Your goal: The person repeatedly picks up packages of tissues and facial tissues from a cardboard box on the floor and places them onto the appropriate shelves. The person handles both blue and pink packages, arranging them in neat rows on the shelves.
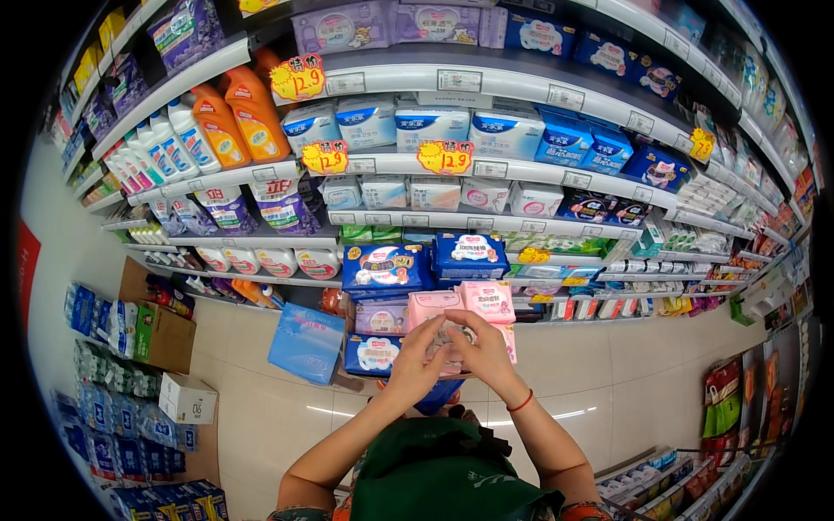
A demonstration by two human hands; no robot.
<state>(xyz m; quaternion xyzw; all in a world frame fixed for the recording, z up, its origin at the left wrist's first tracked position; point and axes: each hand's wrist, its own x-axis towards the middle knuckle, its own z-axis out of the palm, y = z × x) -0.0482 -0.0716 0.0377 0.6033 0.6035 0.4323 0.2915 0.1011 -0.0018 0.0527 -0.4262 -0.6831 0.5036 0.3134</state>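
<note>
My left hand [415, 356] and right hand [488, 354] were over the near pink pack [432, 301], fingers curled, tips nearly together; whether they gripped it, I could not tell. Pack position: nearer me than the blue pack [387, 269], left of the second pink pack [488, 300]. Step, by my judgement: sorting packs by hand. Next move probably called for a firm two-sided hold.

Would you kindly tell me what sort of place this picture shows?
Probably a shop, perhaps a supermarket: long tiered shelves carry rows of wrapped packs, yellow starburst tags sit along their edges, and orange bottles stand on display.
</note>
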